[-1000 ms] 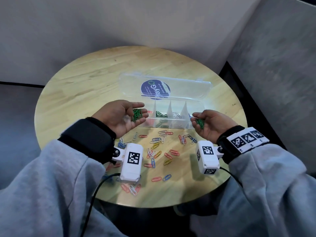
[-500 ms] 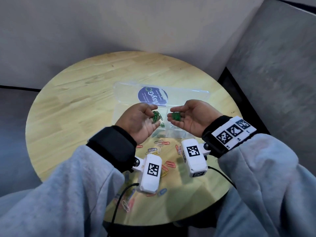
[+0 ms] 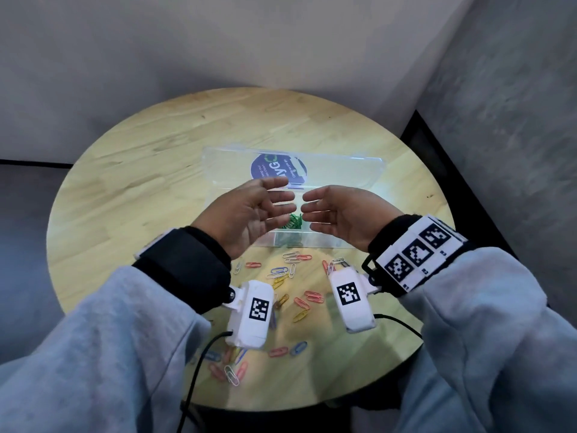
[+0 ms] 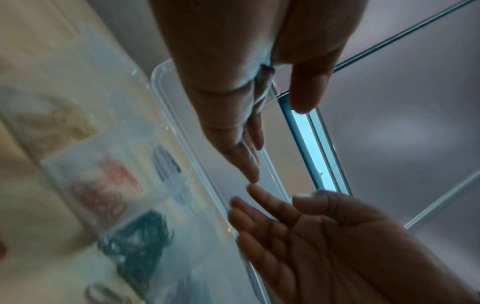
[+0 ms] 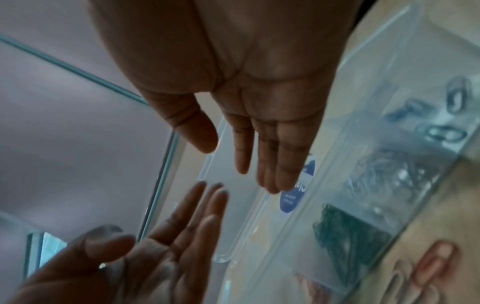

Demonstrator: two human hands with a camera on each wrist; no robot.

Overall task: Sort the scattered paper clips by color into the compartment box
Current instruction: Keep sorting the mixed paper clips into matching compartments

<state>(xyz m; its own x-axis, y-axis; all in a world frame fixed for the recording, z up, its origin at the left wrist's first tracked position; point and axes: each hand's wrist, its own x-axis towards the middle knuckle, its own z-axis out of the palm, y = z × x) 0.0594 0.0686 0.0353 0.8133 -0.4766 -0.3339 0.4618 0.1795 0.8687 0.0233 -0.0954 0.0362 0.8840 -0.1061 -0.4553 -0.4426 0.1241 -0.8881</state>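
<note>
Over the clear compartment box (image 3: 340,242), my left hand (image 3: 268,203) and right hand (image 3: 318,209) hover side by side, palms turned toward each other, fingers straight and holding nothing. Between the fingertips, a pile of green paper clips (image 3: 292,222) lies in a middle compartment. In the left wrist view the green paper clips (image 4: 140,242) sit beside a compartment of red clips (image 4: 109,189). In the right wrist view the green paper clips (image 5: 348,236) lie next to silvery ones (image 5: 389,174). Scattered paper clips (image 3: 299,295) in red, yellow, blue and white lie on the table in front of the box.
The box's lid (image 3: 337,170) stands open at the back with a blue round sticker (image 3: 274,168). The round wooden table (image 3: 140,189) is set in a corner of grey walls. More loose clips (image 3: 231,370) lie near the table's front edge under my left wrist.
Both hands came together over the box with green clips in them and then spread open. The green clips now lie in the compartment.
</note>
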